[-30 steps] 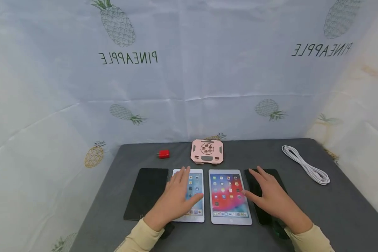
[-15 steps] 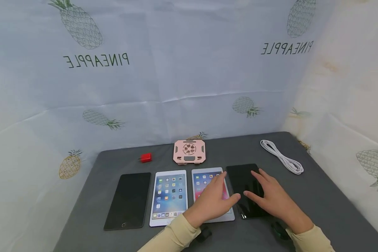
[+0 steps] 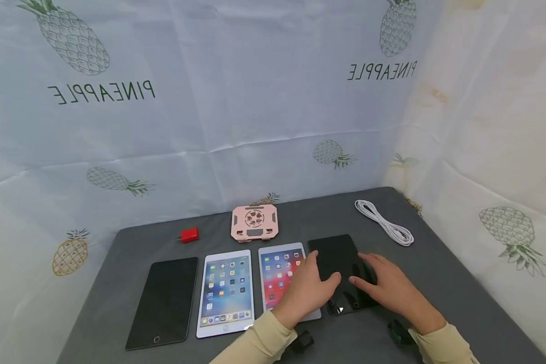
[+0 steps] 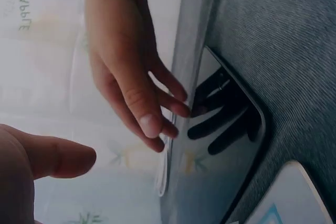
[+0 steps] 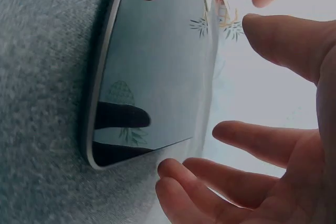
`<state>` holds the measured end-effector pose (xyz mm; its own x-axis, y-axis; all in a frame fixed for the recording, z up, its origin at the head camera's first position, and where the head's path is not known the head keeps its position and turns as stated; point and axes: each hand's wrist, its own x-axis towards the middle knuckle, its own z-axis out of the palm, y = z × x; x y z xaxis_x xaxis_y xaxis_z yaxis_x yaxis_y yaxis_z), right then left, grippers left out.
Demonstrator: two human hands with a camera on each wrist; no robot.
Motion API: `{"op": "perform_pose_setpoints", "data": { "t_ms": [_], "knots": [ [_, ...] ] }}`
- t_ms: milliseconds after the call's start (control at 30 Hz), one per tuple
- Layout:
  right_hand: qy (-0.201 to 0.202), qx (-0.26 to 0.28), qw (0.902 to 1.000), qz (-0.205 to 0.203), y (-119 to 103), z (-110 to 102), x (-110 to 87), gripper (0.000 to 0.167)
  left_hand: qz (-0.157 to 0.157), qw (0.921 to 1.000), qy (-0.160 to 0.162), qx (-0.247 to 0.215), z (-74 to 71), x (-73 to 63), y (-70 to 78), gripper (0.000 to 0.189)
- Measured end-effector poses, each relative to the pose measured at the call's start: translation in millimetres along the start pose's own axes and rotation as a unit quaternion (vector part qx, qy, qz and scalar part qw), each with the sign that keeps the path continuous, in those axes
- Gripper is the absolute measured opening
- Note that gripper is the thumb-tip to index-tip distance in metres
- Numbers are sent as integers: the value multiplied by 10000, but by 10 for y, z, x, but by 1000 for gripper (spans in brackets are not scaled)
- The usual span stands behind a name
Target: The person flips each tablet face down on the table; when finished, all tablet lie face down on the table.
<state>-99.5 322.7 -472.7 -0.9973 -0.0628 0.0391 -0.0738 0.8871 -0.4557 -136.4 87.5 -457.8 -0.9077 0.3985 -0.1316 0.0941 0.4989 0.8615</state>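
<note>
A black tablet (image 3: pixel 334 258) lies face up at the right end of a row of tablets. My left hand (image 3: pixel 305 290) hovers at its left side, partly hiding a white tablet with a red and blue screen (image 3: pixel 275 278). On the right side, my right hand (image 3: pixel 393 288) is held with thumb and fingers spread near the edge. The right wrist view shows those fingers (image 5: pixel 257 140) apart and holding nothing, beside the glossy tablet (image 5: pixel 157 56). In the left wrist view, the left thumb (image 4: pixel 63 157) is extended, and the right hand (image 4: pixel 128 72) reflects in the black screen.
Leftward lie a white tablet with a blue screen (image 3: pixel 227 285) and another black tablet (image 3: pixel 166 298). Behind stand a red charger plug (image 3: pixel 189 235), a pink slotted plate (image 3: pixel 254 223) and a coiled white cable (image 3: pixel 384 223). A pineapple-print curtain (image 3: pixel 236 101) borders the grey table.
My left hand has moved right, from over the blue-screen white tablet to the right-hand black tablet's left side. The right hand stays around that tablet's right side. The head view has turned right.
</note>
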Motion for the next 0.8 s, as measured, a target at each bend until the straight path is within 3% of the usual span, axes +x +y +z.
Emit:
{"op": "perform_pose_setpoints", "data": {
  "t_ms": [333, 800],
  "knots": [
    [-254, 284, 9991, 210, 45, 77, 60, 78, -358, 9992, -90, -126, -5, 4, -21, 81],
    [-227, 216, 9991, 275, 97, 78, 117, 76, -276, 9994, -200, -99, 84, 53, -24, 78]
  ]
}}
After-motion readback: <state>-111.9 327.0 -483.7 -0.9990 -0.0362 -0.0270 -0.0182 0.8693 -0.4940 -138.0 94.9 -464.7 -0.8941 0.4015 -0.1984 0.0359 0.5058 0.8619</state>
